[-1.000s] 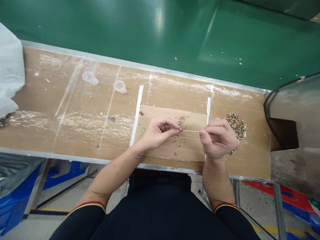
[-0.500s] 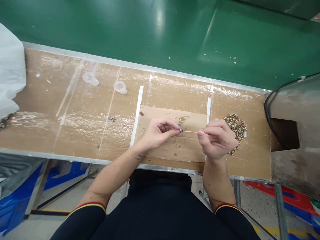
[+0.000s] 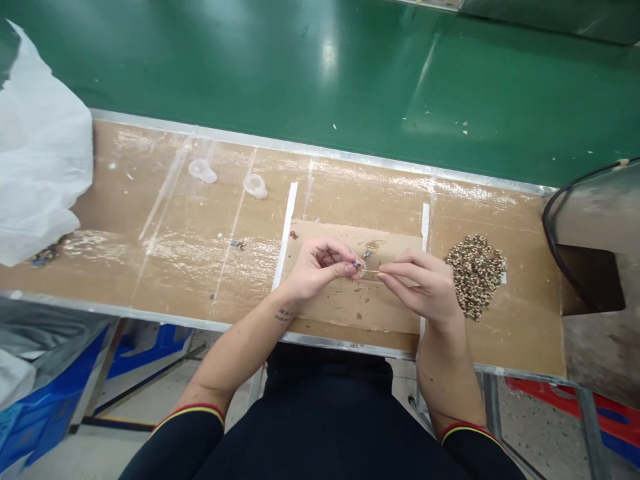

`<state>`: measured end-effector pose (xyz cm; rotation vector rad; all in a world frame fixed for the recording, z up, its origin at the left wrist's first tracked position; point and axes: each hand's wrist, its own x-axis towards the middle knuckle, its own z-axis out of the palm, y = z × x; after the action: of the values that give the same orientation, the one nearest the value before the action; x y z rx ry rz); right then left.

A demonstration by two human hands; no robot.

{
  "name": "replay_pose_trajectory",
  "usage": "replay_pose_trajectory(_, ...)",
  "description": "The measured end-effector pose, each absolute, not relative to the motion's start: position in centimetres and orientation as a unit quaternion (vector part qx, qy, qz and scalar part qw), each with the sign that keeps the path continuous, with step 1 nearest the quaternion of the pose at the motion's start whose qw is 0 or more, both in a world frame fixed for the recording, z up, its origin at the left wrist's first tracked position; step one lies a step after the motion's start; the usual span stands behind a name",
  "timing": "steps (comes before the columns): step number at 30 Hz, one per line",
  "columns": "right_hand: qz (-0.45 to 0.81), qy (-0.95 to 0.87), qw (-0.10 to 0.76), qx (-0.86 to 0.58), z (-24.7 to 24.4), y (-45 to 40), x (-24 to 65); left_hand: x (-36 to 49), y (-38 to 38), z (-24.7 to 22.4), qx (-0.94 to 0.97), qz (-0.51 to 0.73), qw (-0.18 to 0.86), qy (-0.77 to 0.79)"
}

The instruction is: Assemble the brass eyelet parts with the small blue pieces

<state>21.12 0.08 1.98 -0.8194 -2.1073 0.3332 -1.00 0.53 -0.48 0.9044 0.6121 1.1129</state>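
Observation:
Between thumb and fingertips, my left hand point(image 3: 323, 269) pinches a small blue piece point(image 3: 357, 264) above the cardboard sheet point(image 3: 330, 307). A thin yellowish stick point(image 3: 371, 271) runs from that piece to my right hand point(image 3: 423, 283), whose thumb and forefinger are closed on its other end. Something clear and round seems to sit around the tip at the blue piece, too small to make out. Just behind the fingers, another small blue piece point(image 3: 367, 254) lies on the sheet near a glossy, gold-coloured patch.
Right of my right hand is a pile of small gold-and-dark parts point(image 3: 477, 277). Two clear plastic cups point(image 3: 255, 186) and a small blue piece point(image 3: 238, 245) lie to the left. A white bag point(image 3: 45, 147) is far left, a metal box with a black cable point(image 3: 545, 223) far right.
My right hand has moved closer to my left, its fingers straighter and less of the stick showing between the hands. The whole view has shifted slightly.

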Motion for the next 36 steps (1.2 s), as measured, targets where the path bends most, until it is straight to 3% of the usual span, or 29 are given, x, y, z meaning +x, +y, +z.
replay_pose_trajectory(6, 0.086, -0.896, 0.296, -0.321, 0.5, 0.2, 19.6, -1.3, 0.8, -0.5, 0.385, 0.542, 0.714, 0.217)
replay_pose_trajectory(10, 0.165, -0.897, 0.262, -0.315, 0.6, 0.2, 20.1, -1.5, 1.0, -0.3, 0.385, 0.558, 0.711, 0.187)
replay_pose_trajectory(13, 0.216, -0.850, 0.353, -0.327, 1.2, 0.3, 21.8, -1.7, 1.2, -0.2, 0.377, 0.569, 0.709, 0.177)
replay_pose_trajectory(16, 0.112, -0.740, 0.492, -0.446, 1.7, 0.6, 24.5, -1.8, 1.4, -0.2, 0.374, 0.581, 0.702, 0.168)
replay_pose_trajectory(18, 0.033, -0.665, 0.519, -0.536, 1.7, 0.9, 26.4, -1.9, 1.4, -0.2, 0.378, 0.585, 0.695, 0.177)
replay_pose_trajectory(23, 0.027, -0.604, 0.408, -0.684, 0.9, 1.2, 30.7, -1.9, 1.4, -0.1, 0.389, 0.589, 0.680, 0.199)
replay_pose_trajectory(30, 0.195, -0.646, 0.192, -0.713, -0.2, 1.0, 33.7, -1.8, 1.4, -0.3, 0.394, 0.574, 0.692, 0.190)
replay_pose_trajectory(36, 0.197, -0.694, 0.152, -0.676, -0.9, 1.2, 34.0, -1.9, 1.4, -0.1, 0.390, 0.558, 0.699, 0.219)
